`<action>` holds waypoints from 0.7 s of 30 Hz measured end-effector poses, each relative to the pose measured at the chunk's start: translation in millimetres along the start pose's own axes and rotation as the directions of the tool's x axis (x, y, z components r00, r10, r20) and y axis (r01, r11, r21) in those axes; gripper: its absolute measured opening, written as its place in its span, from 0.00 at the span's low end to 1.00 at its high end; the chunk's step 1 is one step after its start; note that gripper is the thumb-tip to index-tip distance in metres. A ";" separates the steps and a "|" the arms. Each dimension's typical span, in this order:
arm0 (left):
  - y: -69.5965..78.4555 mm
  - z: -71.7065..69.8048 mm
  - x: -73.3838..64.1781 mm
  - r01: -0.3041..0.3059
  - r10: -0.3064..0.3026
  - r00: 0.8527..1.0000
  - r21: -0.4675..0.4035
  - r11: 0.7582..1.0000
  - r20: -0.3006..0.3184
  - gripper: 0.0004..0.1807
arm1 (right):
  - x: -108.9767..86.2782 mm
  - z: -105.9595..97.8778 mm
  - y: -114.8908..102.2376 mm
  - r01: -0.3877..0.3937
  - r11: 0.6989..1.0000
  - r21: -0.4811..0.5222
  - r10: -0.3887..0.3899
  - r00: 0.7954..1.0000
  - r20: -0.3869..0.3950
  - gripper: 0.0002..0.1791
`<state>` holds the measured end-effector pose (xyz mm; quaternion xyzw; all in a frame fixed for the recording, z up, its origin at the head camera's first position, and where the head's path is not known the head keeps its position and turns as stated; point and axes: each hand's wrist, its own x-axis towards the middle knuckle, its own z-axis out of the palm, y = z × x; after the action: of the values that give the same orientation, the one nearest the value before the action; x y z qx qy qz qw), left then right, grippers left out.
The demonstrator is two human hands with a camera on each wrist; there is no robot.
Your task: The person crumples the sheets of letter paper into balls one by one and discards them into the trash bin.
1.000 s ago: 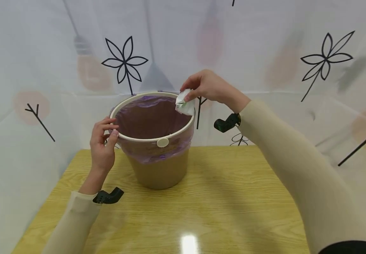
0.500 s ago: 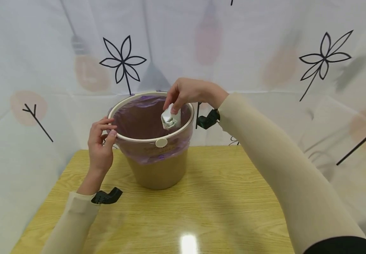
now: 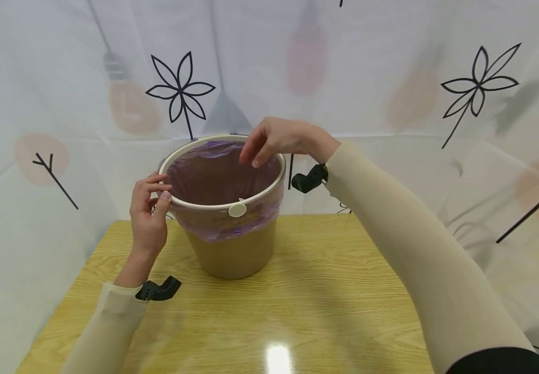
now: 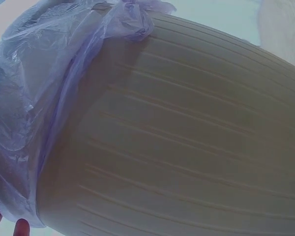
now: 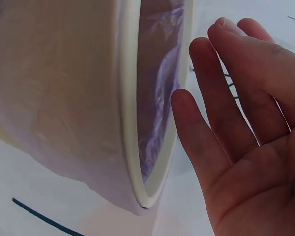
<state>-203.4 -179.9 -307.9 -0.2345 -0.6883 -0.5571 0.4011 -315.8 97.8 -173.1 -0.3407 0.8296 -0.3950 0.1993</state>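
A tan trash can (image 3: 237, 254) stands upright on the table, lined with a purple plastic bag (image 3: 213, 226) folded over its cream rim (image 3: 199, 206). At the rim's left side, my left hand (image 3: 149, 221) holds on with thumb and fingertips; in the left wrist view, two fingertips (image 4: 21, 227) show beside the bag. Above the can's right half hovers my right hand (image 3: 281, 139), fingers loosely bent downward and nothing in them. The right wrist view has its palm (image 5: 265, 167) bare, close to the rim. Most of the can's inside is hidden by its front wall.
The can is near the back edge of a yellow wood-grain table (image 3: 251, 317). Behind it hangs a white cloth (image 3: 367, 93) printed with flowers and lamps. A dark wrist camera (image 3: 159, 289) sits on the left wrist, another wrist camera (image 3: 309, 178) on the right.
My right hand has moved left from the can's right rim to over its mouth and let go of a crumpled white wrapper, which is out of the hand now. The left hand stays.
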 end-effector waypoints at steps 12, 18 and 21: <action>-2.4 4.5 -4.2 -0.039 0.039 0.999 0.063 0.997 0.002 0.12 | -14.9 -2.5 15.7 0.073 0.993 0.090 -0.067 0.995 -0.069 0.15; -1.0 1.0 -7.6 -0.006 0.006 1.000 0.044 0.999 0.000 0.13 | -31.5 -5.0 21.8 0.144 0.979 0.141 -0.126 0.983 -0.133 0.12; 1.2 -0.6 -8.4 -0.016 0.016 1.000 0.087 0.996 -0.003 0.14 | -40.1 -3.9 29.3 0.192 0.967 0.167 -0.161 0.970 -0.185 0.11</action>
<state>-197.6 -179.2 -314.0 -0.2212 -0.7093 -0.5237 0.4168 -302.5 142.2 -191.4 -0.3588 0.7698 -0.5135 0.1224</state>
